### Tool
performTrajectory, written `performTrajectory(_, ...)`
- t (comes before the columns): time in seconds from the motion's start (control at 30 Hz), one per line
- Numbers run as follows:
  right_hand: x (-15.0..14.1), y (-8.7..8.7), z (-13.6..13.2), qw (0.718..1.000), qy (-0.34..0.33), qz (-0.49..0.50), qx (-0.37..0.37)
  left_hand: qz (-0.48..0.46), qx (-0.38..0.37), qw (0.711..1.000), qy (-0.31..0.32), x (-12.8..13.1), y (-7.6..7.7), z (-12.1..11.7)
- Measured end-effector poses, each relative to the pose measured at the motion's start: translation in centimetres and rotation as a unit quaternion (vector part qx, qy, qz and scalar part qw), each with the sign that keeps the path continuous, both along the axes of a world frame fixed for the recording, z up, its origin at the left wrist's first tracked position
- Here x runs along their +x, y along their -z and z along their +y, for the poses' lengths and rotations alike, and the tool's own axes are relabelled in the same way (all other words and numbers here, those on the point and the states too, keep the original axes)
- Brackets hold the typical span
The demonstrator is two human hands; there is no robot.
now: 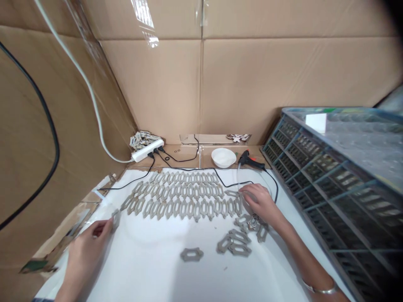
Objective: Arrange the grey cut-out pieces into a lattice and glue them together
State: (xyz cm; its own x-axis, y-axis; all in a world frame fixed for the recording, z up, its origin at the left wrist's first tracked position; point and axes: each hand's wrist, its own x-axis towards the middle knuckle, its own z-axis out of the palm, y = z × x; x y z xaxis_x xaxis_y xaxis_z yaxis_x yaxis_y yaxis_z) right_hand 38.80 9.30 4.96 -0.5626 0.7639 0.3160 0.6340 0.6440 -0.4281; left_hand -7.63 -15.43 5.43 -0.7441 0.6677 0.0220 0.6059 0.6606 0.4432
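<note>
Cardboard sheets [151, 84] cover the walls around the white bench [151, 268]. Near the left edge, the left hand [85, 251] pinches one grey lobed piece [116, 218]. Beside it, many more grey pieces [179, 197] lie in close rows across the bench, and a single piece [192, 254] lies nearer the front. Behind the rows stand a power strip [147, 150], a white bowl [223, 157] and a hot glue gun [248, 160]. The right hand [260, 203], well apart from the left, rests curved on the end of the rows, just above a loose pile [236, 243]; I cannot tell if it grips. A slotted blue crate [315, 167] stands along the right edge.
</note>
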Motion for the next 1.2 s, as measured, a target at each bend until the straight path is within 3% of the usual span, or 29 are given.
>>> performTrajectory(0.3,-0.1,-0.5,-0.4,1.000,0.014,0.006,-0.008,-0.004,-0.052,0.999,0.013,-1.2,-0.5,0.1)
performTrajectory(0.57,0.0,-0.5,-0.3,1.000,0.010,0.002,-0.005,-0.020,-0.060,0.998,0.027,0.0,-1.1,0.5)
performTrajectory(0.73,-0.1,-0.5,-0.3,1.000,0.006,-0.001,-0.011,0.007,-0.053,0.997,0.059,0.6,-0.7,0.7)
performTrajectory(0.97,-0.3,-0.9,-0.6,1.000,0.002,0.012,-0.014,0.014,-0.091,0.994,0.054,0.3,-0.4,0.5)
performTrajectory(1.2,-0.2,-0.9,-0.6,1.000,-0.009,0.016,-0.008,0.048,-0.070,0.995,0.061,0.3,0.1,0.0)
